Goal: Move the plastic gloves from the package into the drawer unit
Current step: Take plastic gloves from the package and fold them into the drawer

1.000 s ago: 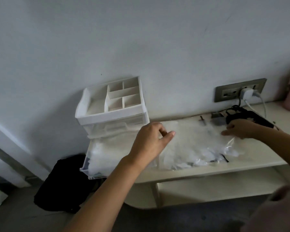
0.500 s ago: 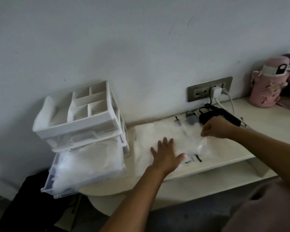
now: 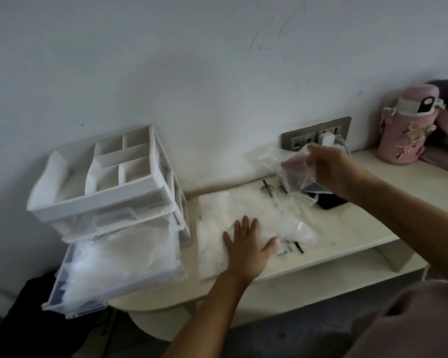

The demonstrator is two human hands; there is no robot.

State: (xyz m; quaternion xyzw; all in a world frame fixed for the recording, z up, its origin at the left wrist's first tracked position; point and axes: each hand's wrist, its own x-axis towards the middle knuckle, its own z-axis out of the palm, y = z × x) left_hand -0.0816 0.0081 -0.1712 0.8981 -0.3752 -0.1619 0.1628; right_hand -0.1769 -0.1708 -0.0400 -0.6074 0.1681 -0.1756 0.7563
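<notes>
Centrally, at mid-frame, the left hand (image 3: 248,244) lies palm-down with fingers (image 3: 245,224) spread flat on the package (image 3: 217,220), a clear plastic bag holding a white mass of plastic gloves (image 3: 243,205) and resting on the pale worktop (image 3: 347,236). Right of centre, the right hand (image 3: 331,169) is raised above the worktop; its fingers are pinched shut on the lifted open end of the package (image 3: 290,174), so that the clear film hangs from the hand down to the bag's far edge. Black printed marks show on the film near the left thumb and near the raised end.

At left of frame stands the drawer unit (image 3: 101,202), white-framed, with a divided tray on top. Its lower clear drawer (image 3: 109,275) is pulled out toward the lower left and already contains a heap of white gloves (image 3: 119,254). The unit sits just beside the package's left edge.

On the wall at upper right is a grey socket strip (image 3: 303,138) with a white plug (image 3: 326,138) inserted. A dark flat object (image 3: 329,201), partly hidden beneath the right wrist, lies on the worktop. At far right stands a pink bottle (image 3: 406,130) in a fabric cover.
</notes>
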